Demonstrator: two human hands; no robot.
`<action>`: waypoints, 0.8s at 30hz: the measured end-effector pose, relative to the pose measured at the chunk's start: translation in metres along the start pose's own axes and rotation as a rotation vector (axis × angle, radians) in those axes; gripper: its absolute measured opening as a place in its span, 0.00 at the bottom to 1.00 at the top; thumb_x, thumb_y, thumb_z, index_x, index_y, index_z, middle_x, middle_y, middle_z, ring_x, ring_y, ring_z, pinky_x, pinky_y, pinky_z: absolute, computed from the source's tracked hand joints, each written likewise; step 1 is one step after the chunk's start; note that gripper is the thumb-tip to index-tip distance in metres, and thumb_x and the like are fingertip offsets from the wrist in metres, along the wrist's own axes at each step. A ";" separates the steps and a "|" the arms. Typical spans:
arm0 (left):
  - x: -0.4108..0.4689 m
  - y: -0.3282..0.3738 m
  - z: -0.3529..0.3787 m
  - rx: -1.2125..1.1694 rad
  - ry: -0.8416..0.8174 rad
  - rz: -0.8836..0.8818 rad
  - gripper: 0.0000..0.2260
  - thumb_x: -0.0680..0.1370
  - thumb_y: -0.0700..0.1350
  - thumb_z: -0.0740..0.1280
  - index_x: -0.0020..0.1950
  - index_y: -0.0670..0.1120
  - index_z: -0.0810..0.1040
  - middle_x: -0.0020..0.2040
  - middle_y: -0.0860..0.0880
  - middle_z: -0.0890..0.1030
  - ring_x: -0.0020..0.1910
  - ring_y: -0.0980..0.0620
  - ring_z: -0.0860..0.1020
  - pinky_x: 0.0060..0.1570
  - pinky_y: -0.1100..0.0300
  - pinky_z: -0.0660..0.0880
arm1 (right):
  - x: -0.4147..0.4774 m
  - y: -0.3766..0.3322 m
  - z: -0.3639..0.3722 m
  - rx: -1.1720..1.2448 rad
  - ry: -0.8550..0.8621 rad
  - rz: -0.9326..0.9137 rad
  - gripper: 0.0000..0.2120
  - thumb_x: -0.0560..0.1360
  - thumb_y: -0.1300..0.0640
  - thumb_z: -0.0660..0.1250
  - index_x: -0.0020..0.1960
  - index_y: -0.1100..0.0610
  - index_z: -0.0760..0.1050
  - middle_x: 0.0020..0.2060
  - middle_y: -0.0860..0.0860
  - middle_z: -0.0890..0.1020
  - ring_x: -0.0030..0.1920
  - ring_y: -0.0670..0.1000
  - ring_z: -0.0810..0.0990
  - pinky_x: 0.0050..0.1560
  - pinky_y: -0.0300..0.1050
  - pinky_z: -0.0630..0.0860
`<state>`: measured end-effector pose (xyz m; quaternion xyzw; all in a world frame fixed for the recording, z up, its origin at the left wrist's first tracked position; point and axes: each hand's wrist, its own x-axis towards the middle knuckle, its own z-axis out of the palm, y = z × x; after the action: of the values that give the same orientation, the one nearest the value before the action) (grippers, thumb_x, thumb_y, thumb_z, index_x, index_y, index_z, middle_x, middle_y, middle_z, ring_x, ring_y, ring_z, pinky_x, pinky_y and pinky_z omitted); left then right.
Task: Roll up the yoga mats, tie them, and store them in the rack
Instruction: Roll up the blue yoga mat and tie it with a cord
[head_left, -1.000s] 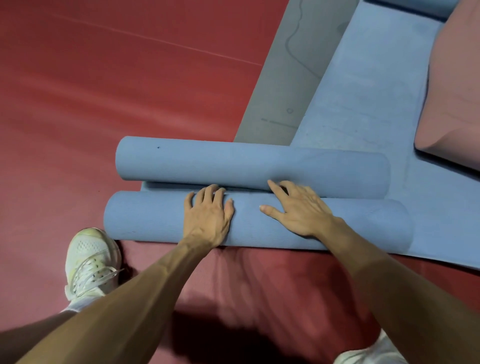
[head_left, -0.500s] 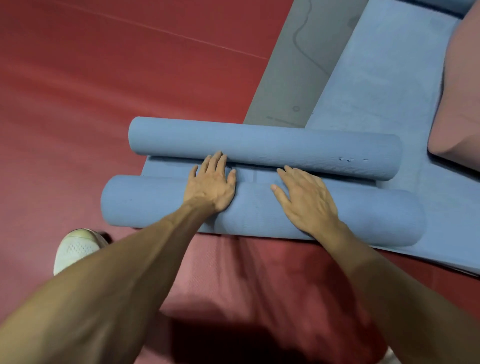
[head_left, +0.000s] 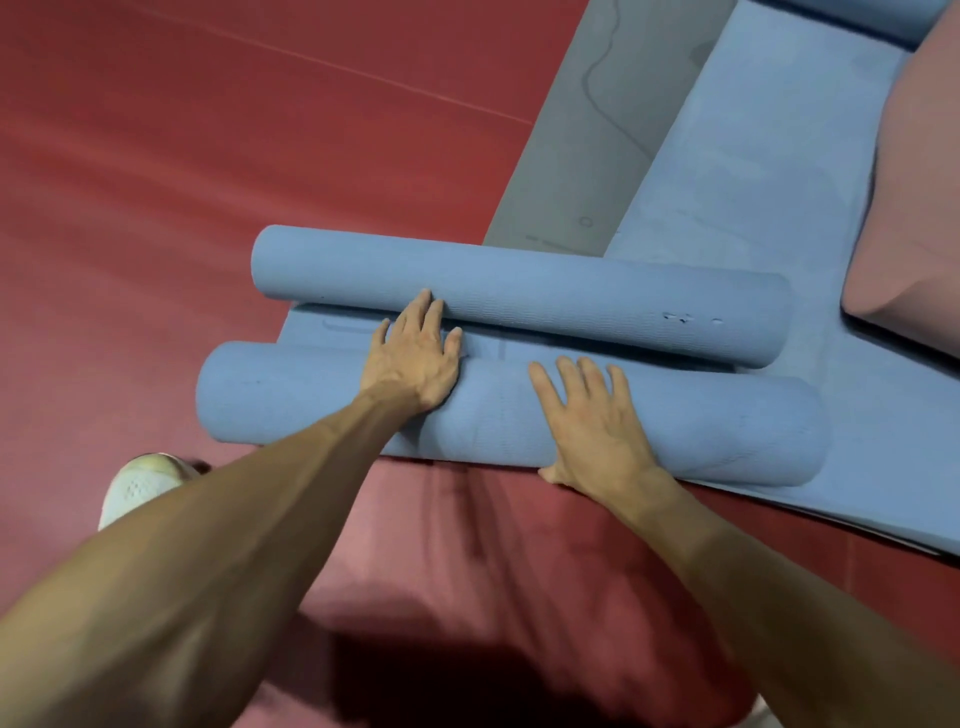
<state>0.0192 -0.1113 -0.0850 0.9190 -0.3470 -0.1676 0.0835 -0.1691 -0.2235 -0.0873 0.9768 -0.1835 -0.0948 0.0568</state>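
Farthest left of the near blue roll (head_left: 498, 415), a white shoe (head_left: 140, 483) stands on the red floor (head_left: 208, 156) just off the roll's left end. The roll itself lies crosswise in front of the person, partly wound, with a short flat strip of the same mat (head_left: 337, 327) showing beyond it and a second blue roll (head_left: 519, 283) lying parallel just past that strip. The left hand (head_left: 415, 358) lies flat across the near roll's top left of centre, fingers straight and spread, their tips reaching over the strip to touch the second roll. Right of centre the right hand (head_left: 597, 431) presses palm-down on the near roll, fingers wide, thumb hooked at its near lower edge; neither hand grips anything. Beyond the near roll's right half lie a flat grey mat (head_left: 587, 156) and a flat blue mat (head_left: 753, 182), and to the far right a pink pad (head_left: 914, 208) rests on the blue one. The mat looks like light, soft foam with a grippy texture: it should give under the palms and spring loose if let go, so it is best taken with both palms spread apart on top, or around each end once wound. Compared with half a second ago, the left fingers have stretched forward to meet the second roll, the right hand has slid back toward the near edge, and more of the shoe shows.
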 end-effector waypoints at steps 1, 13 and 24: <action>-0.002 0.000 0.000 0.008 0.016 0.008 0.26 0.82 0.55 0.47 0.78 0.47 0.51 0.79 0.51 0.49 0.77 0.55 0.49 0.75 0.52 0.46 | 0.003 0.001 -0.002 -0.002 0.004 -0.004 0.61 0.42 0.38 0.81 0.70 0.58 0.68 0.61 0.61 0.75 0.59 0.63 0.75 0.61 0.63 0.68; -0.082 -0.005 0.011 0.144 0.116 0.023 0.26 0.80 0.56 0.41 0.73 0.49 0.64 0.75 0.50 0.61 0.75 0.52 0.55 0.73 0.47 0.44 | 0.009 0.020 -0.044 0.180 -0.322 -0.192 0.48 0.53 0.33 0.76 0.66 0.53 0.63 0.54 0.51 0.78 0.53 0.55 0.77 0.53 0.50 0.73; -0.094 -0.004 0.019 0.137 0.103 0.006 0.26 0.80 0.57 0.41 0.70 0.50 0.67 0.69 0.51 0.68 0.70 0.52 0.63 0.72 0.47 0.50 | -0.006 0.016 -0.028 0.427 -0.270 0.000 0.34 0.77 0.32 0.52 0.77 0.48 0.56 0.74 0.51 0.65 0.72 0.53 0.63 0.70 0.50 0.58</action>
<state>-0.0513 -0.0470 -0.0802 0.9289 -0.3555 -0.0960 0.0385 -0.1746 -0.2341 -0.0564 0.9451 -0.2054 -0.1837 -0.1757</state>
